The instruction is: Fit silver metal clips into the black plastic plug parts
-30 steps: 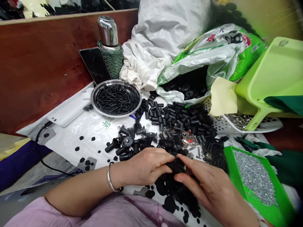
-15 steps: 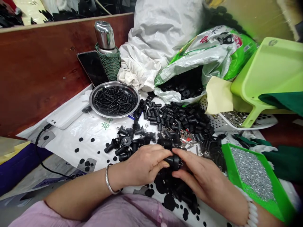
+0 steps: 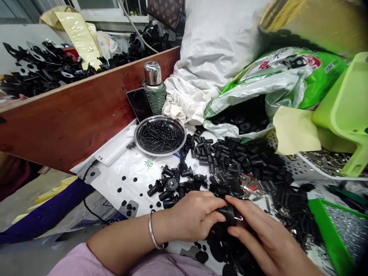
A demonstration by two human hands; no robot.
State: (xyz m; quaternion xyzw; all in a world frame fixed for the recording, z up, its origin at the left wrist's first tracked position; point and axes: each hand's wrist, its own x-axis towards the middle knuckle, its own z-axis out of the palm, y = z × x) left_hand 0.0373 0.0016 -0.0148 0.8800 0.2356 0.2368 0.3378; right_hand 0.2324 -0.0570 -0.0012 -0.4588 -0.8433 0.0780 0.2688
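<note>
Both hands meet low in the view. My left hand and my right hand pinch a black plastic plug-shaped part between their fingers, with a small metal piece showing at its end. Flat black discs lie heaped under the hands. Beyond my fingers spreads a pile of ribbed black cylinders, mixed with small metal clips. Larger black plastic fittings lie just past my left hand. All of this rests on a printed white plastic sheet.
A steel plate of black ribbed pieces sits past the fittings, near a phone, a steel flask and a white power bank. A green-printed bag holds black discs. A green tray of tiny screws stands at right. A reddish wooden board runs behind.
The whole scene has shifted right and down as the view turned, showing more behind the board. The held black part now points left and sits lower between my fingers.
</note>
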